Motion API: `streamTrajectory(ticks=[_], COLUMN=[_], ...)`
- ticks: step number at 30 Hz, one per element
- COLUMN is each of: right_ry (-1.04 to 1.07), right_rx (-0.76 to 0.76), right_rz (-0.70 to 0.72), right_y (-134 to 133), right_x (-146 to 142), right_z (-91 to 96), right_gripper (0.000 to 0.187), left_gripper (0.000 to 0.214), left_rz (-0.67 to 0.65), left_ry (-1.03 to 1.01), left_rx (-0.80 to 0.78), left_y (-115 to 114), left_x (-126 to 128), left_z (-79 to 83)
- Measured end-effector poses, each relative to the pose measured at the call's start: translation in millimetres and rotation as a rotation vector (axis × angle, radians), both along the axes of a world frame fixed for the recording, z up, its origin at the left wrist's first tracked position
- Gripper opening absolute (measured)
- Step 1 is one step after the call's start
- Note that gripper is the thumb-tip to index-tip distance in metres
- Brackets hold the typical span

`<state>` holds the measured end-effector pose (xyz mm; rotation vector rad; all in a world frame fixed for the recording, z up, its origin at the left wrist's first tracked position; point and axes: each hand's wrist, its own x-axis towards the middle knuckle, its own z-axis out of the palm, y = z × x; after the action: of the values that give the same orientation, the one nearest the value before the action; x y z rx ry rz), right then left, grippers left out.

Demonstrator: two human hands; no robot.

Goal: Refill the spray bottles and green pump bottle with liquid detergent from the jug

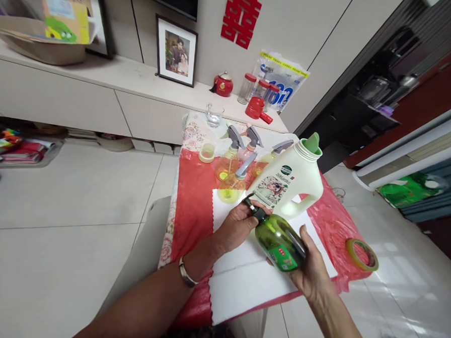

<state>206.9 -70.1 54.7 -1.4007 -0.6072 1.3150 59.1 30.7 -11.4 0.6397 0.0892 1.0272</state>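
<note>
A green pump bottle (278, 240) with a black pump head (256, 210) is held tilted above a white sheet (238, 280). My left hand (237, 227) is closed around the collar of its pump. Around the bottle's base my right hand (313, 267) is wrapped, its thumb along the side. Just behind stands a large cream detergent jug (291, 177) with its green spout (313, 142) uncapped. Left of the jug are several clear spray bottles with grey triggers, the nearest spray bottle (230, 189) holding a little yellow liquid. A pale cap (206, 153) sits beside them.
A roll of tape (361, 254) lies on the red plastic cover (193, 207) at the table's right edge. A glass cup (214, 114) stands at the back. The cabinet (135, 91) beyond bears a red teapot (223, 84), jars and a framed photo (176, 51).
</note>
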Motion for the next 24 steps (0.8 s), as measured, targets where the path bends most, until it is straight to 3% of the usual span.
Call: streamTrajectory(ticks=[2,3,6,8,10,12,14,16,20,24], right_ry=[0.109,0.063,-0.342,-0.584,-0.51,-0.195,0.112,0.276,0.248,0.097], right_rx=[0.089,0.191,0.449,0.491,0.401,0.141,-0.151,-0.301,-0.205,-0.054], right_rz=[-0.119,-0.129,-0.082,-0.085,-0.141,-0.147,-0.078,-0.005,-0.031,-0.068], right_y=[-4.2,-7.6,-19.8,-26.2,-29.4,-29.6,-28.6,-28.2,-34.0,-49.8], right_x=[-9.9,-13.1,-14.6,-9.9,-4.1,-0.9,-1.9,-5.9,-12.6,-13.5], right_z=[-3.8,-7.1,-21.3,-29.6,-33.1,-31.7,-29.0,-28.6,-37.1,-46.0], right_gripper=[0.082,0.084,0.094,0.101,0.093,0.082,0.081,0.082,0.083,0.071], left_gripper=[0.036,0.036,0.039,0.038,0.037,0.036,0.036,0.036,0.037,0.03], left_rz=[0.09,0.122,0.119,0.089,0.056,0.013,-0.041,-0.062,0.035,0.31], left_ry=[0.019,0.022,0.002,-0.003,-0.009,-0.004,0.037,0.102,0.242,0.657], left_rx=[-0.078,-0.12,-0.196,-0.169,-0.075,0.065,0.183,0.213,0.168,0.31], left_y=[2.9,4.0,5.3,4.3,2.4,-0.6,-4.8,-10.2,-19.7,-21.1], left_x=[0.7,0.9,1.0,0.2,-2.0,-5.5,-9.4,-13.2,-26.6,-56.3], left_z=[0.0,0.0,0.4,2.0,5.3,10.0,15.7,22.1,36.0,48.5])
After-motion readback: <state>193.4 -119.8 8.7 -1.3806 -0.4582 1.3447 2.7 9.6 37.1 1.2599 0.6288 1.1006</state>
